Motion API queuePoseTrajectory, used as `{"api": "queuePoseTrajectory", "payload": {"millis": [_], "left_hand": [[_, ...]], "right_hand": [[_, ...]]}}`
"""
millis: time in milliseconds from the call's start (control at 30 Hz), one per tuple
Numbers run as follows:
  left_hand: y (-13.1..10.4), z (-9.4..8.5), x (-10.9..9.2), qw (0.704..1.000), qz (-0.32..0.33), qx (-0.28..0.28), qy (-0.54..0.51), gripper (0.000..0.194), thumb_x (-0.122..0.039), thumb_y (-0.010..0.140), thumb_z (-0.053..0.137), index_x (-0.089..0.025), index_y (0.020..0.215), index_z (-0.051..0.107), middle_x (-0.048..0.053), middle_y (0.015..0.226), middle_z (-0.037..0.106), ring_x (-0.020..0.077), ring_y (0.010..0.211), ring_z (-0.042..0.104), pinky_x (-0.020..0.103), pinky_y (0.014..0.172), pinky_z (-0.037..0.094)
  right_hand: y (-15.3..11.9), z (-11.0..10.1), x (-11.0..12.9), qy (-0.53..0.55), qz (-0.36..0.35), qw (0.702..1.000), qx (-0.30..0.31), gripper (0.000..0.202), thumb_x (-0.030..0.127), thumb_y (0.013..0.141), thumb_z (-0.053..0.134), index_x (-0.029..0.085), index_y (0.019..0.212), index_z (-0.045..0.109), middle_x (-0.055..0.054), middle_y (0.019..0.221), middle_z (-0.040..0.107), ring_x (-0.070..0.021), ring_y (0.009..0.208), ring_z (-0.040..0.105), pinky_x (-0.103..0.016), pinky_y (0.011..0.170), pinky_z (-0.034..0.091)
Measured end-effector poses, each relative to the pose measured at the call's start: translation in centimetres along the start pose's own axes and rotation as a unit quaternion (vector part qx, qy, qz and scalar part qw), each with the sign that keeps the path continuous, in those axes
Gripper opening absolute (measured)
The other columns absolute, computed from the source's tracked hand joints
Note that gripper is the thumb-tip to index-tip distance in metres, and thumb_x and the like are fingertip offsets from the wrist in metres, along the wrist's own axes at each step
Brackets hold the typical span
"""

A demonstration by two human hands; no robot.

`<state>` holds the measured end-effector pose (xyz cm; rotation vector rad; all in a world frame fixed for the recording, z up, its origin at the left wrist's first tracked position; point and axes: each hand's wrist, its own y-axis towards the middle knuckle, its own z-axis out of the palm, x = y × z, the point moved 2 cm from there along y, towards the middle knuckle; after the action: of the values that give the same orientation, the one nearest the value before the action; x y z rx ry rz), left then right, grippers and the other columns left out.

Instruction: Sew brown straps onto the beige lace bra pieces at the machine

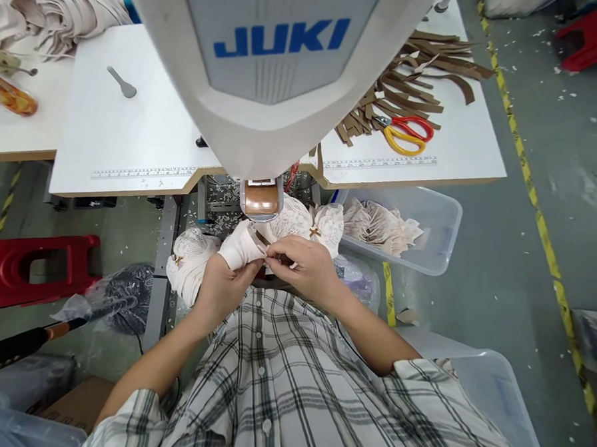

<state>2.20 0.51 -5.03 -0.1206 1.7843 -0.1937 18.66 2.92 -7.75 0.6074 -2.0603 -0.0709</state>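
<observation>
Just past the person's green-and-white plaid shirt (270, 375), the left hand (221, 283) is clamping its fingers around a bunched cream lace garment with small brown bows (240, 245), which is lying on the near side of the white sewing machine head with blue JUKI lettering (271, 72). The right hand (303, 267) is pinching the garment's edge, thumb and fingertips meeting beside the left thumb; a narrow brown strip (262, 237) is showing there. Right of the machine head, a clear plastic bin (448, 238) is holding crumpled beige fabric pieces (383, 228). On the white tabletop (98, 126), scissors with red and yellow handles (390, 124) are lying to the machine head's right, near long brown fabric strips (410, 96); a grey spoon-shaped tool (122, 83) is resting to its left.
</observation>
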Motion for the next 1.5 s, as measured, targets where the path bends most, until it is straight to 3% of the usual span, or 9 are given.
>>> {"api": "queuePoseTrajectory", "payload": {"millis": [167, 333, 533, 733, 833, 1000, 1233, 1333, 1500], "left_hand": [[0.0, -0.2, 0.5, 0.999, 0.042, -0.005, -0.003, 0.021, -0.022, 0.07, 0.08, -0.018, 0.09, 0.08, 0.006, 0.086, 0.076, 0.0288, 0.095, 0.069, 0.039, 0.095, 0.052], [0.2, 0.0, 0.5, 0.998, 0.036, 0.049, -0.006, 0.02, -0.027, 0.076, 0.076, -0.017, 0.093, 0.078, 0.007, 0.089, 0.076, 0.0251, 0.087, 0.069, 0.035, 0.084, 0.055], [0.0, 0.3, 0.2, 0.999, -0.027, 0.041, -0.006, 0.019, -0.032, 0.081, 0.072, -0.017, 0.091, 0.077, 0.005, 0.085, 0.074, 0.024, 0.09, 0.067, 0.033, 0.086, 0.053], [0.3, 0.0, -0.4, 0.999, 0.014, 0.017, 0.033, 0.022, -0.032, 0.084, 0.069, -0.016, 0.096, 0.076, 0.006, 0.091, 0.075, 0.023, 0.088, 0.066, 0.031, 0.083, 0.052], [0.9, -0.5, -1.0, 0.996, 0.033, 0.064, 0.053, 0.019, -0.033, 0.088, 0.063, -0.017, 0.09, 0.074, 0.005, 0.085, 0.072, 0.019, 0.08, 0.062, 0.027, 0.077, 0.05], [1.3, -0.9, -1.6, 0.987, 0.01, 0.148, 0.062, 0.022, -0.035, 0.09, 0.06, -0.018, 0.097, 0.072, 0.002, 0.078, 0.067, 0.0159, 0.071, 0.057, 0.024, 0.068, 0.048], [0.7, -0.5, -1.8, 0.988, 0.007, 0.131, 0.083, 0.021, -0.033, 0.086, 0.065, -0.017, 0.096, 0.075, 0.004, 0.09, 0.075, 0.0217, 0.086, 0.066, 0.027, 0.078, 0.051], [0.7, -0.4, -1.7, 0.986, 0.027, 0.125, 0.108, 0.024, -0.032, 0.088, 0.063, -0.016, 0.101, 0.075, 0.005, 0.094, 0.075, 0.0213, 0.087, 0.066, 0.027, 0.08, 0.051], [1.1, -0.6, -1.4, 0.982, -0.012, 0.137, 0.128, 0.026, -0.035, 0.088, 0.063, -0.013, 0.099, 0.074, 0.003, 0.082, 0.072, 0.0167, 0.074, 0.061, 0.025, 0.067, 0.049]], "right_hand": [[0.6, -1.0, -0.1, 0.032, -0.007, 0.997, 0.073, 0.009, 0.012, 0.076, 0.059, 0.02, 0.074, 0.061, 0.003, 0.067, 0.058, -0.0113, 0.061, 0.052, -0.024, 0.057, 0.037], [0.2, -0.7, -0.5, 0.137, 0.053, 0.982, 0.115, 0.007, 0.017, 0.08, 0.058, 0.02, 0.078, 0.063, 0.002, 0.07, 0.059, -0.0114, 0.064, 0.053, -0.023, 0.06, 0.039], [-0.6, -0.2, -0.2, 0.145, 0.12, 0.98, 0.069, 0.009, 0.018, 0.08, 0.059, 0.02, 0.072, 0.058, 0.003, 0.067, 0.052, -0.0098, 0.058, 0.045, -0.022, 0.054, 0.035], [-0.5, -0.6, -0.8, 0.175, 0.166, 0.967, 0.085, 0.008, 0.023, 0.083, 0.06, 0.02, 0.081, 0.066, 0.002, 0.068, 0.058, -0.0102, 0.059, 0.049, -0.023, 0.055, 0.038], [-0.6, -1.2, -1.5, 0.244, 0.211, 0.941, 0.103, 0.014, 0.028, 0.088, 0.058, 0.019, 0.091, 0.068, 0.0, 0.074, 0.065, -0.0115, 0.062, 0.056, -0.024, 0.058, 0.045], [-0.7, -2.1, -0.8, 0.17, 0.187, 0.965, 0.066, 0.016, 0.024, 0.086, 0.062, 0.023, 0.102, 0.059, 0.003, 0.08, 0.067, -0.0101, 0.058, 0.052, -0.024, 0.056, 0.04], [-0.3, -2.9, 0.8, 0.068, 0.13, 0.984, 0.097, 0.013, 0.017, 0.086, 0.059, 0.023, 0.09, 0.048, 0.007, 0.068, 0.057, -0.0097, 0.055, 0.046, -0.024, 0.056, 0.033], [-0.1, -3.3, 0.8, 0.083, 0.139, 0.979, 0.126, 0.012, 0.019, 0.086, 0.06, 0.022, 0.091, 0.05, 0.005, 0.073, 0.062, -0.0109, 0.061, 0.052, -0.024, 0.06, 0.036], [0.7, -3.5, -0.4, 0.179, 0.19, 0.945, 0.198, 0.019, 0.031, 0.086, 0.064, 0.021, 0.101, 0.062, 0.001, 0.085, 0.071, -0.0134, 0.075, 0.063, -0.024, 0.069, 0.041]]}}
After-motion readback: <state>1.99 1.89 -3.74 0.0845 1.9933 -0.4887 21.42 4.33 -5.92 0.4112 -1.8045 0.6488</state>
